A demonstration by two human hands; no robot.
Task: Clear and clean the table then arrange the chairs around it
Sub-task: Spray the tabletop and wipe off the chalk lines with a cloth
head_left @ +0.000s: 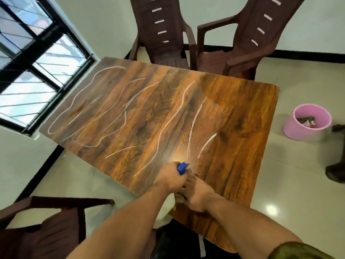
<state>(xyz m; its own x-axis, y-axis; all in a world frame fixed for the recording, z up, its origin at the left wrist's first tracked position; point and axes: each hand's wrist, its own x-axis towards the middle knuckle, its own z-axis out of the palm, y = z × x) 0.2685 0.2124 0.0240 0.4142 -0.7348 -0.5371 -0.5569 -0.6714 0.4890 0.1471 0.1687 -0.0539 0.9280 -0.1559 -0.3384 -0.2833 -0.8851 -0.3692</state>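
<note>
Nearby, left hand (pixel 169 176) gripping blue bottle (pixel 182 167), streaked table (pixel 233 113)

Home dining room: wood-grain laminate table (pixel 233 113), brown plastic armchairs (pixel 240 47) around it, glossy tiled floor (pixel 298 193) with black skirting, barred window (pixel 35 71), pink waste bin (pixel 298 130) holding wrappers beside table.

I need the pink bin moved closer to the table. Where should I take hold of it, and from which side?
Take the pink bin by its open top rim, coming down from above on the table side. It stands upright on the floor with the rim fully exposed; its smooth walls show no handle. Rubbish lies inside, so keep it level.
</note>
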